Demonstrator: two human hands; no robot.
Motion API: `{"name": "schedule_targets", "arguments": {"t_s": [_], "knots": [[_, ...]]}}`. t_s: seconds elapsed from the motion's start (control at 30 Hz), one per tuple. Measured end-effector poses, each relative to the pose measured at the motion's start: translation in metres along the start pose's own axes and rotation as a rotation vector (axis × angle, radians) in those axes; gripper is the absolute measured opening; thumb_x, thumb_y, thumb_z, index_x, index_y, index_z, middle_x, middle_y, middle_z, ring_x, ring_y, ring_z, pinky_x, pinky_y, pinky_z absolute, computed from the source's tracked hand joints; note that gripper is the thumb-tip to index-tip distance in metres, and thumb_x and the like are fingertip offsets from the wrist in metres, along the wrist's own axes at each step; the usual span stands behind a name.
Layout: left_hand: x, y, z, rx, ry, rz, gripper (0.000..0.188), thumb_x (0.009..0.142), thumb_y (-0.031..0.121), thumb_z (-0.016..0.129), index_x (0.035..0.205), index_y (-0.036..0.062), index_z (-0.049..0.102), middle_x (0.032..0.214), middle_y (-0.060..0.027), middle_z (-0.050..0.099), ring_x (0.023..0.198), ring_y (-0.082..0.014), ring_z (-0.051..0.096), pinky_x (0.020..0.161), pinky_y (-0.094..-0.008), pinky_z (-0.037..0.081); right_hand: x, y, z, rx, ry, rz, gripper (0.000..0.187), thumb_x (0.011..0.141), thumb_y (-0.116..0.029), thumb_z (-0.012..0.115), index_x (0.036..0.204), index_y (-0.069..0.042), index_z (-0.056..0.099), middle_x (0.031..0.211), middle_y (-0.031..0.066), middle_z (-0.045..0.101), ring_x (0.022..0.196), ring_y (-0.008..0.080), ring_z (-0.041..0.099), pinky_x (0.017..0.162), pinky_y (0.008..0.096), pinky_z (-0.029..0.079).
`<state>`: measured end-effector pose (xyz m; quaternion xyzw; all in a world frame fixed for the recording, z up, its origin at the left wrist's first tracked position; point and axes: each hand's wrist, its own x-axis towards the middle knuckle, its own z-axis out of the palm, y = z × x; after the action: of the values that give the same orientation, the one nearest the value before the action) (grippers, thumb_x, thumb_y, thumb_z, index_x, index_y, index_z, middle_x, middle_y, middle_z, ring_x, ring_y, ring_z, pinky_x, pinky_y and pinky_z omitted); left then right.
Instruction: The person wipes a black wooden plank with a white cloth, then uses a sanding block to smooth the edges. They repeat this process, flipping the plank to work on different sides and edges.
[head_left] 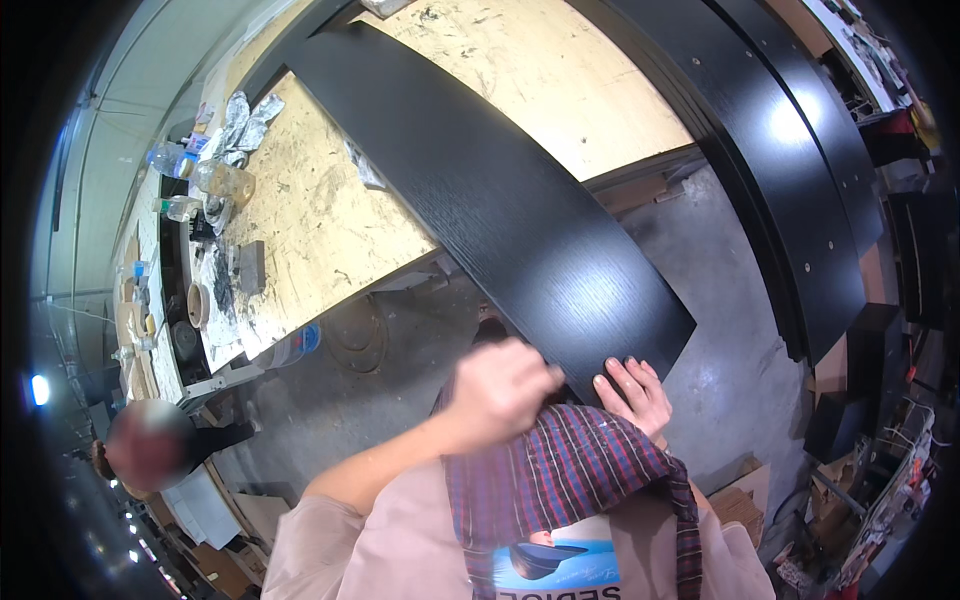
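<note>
A long black wood-grain panel (510,200) lies slanting over the worktable, its near end overhanging the edge and reaching my body. My right hand (638,398) rests on the top face of that near end, fingers slightly apart and lying on the surface. Beside the panel's left edge is my left hand (495,395), blurred by motion, with its fingers curled in. Whatever it may hold is hidden. A striped cloth (560,465) drapes over my front, close below both hands.
The pale worktable (330,270) carries plastic bottles (225,182), a crumpled rag (245,130) and a dark block (252,267) at left. More black panels (800,140) stand at right. A blurred person (150,445) is at far left, above the concrete floor (690,250).
</note>
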<state>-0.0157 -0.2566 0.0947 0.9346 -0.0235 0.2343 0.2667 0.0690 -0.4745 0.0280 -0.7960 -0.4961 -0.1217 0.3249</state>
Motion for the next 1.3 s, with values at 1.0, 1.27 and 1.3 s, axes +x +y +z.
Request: {"name": "schedule_targets", "arguments": {"t_s": [1.0,1.27,1.3], "knots": [[0.123,-0.043,-0.025,0.061,0.342,-0.146,0.011,0.073,-0.003,0.066,0.082,0.0042,0.067,0.071,-0.0094,0.059,0.064,-0.0254,0.059,0.056,-0.0328,0.048,0.073,-0.007,-0.061,0.561,0.234,0.55,0.035,0.069,0.014,0.068,0.102,0.003,0.071,0.103,0.0172,0.071,0.097,0.0262,0.068,0.087,0.0313,0.051],[0.105,0.023,-0.011,0.055,0.169,0.194,0.011,0.067,-0.002,0.065,0.075,0.0061,0.066,0.064,-0.0066,0.055,0.058,-0.0221,0.057,0.047,-0.0344,0.045,0.071,-0.003,-0.059,0.567,0.242,0.547,0.039,0.067,0.016,0.066,0.103,0.003,0.07,0.103,0.0177,0.07,0.099,0.0271,0.068,0.087,0.032,0.052],[0.117,-0.007,-0.019,0.128,0.241,0.156,0.011,0.069,-0.003,0.065,0.075,0.0063,0.065,0.065,-0.0075,0.056,0.058,-0.0231,0.057,0.049,-0.0357,0.046,0.072,-0.003,-0.061,0.554,0.248,0.532,0.04,0.066,0.018,0.066,0.104,0.004,0.07,0.103,0.0181,0.07,0.099,0.0271,0.067,0.087,0.0319,0.052]]}}
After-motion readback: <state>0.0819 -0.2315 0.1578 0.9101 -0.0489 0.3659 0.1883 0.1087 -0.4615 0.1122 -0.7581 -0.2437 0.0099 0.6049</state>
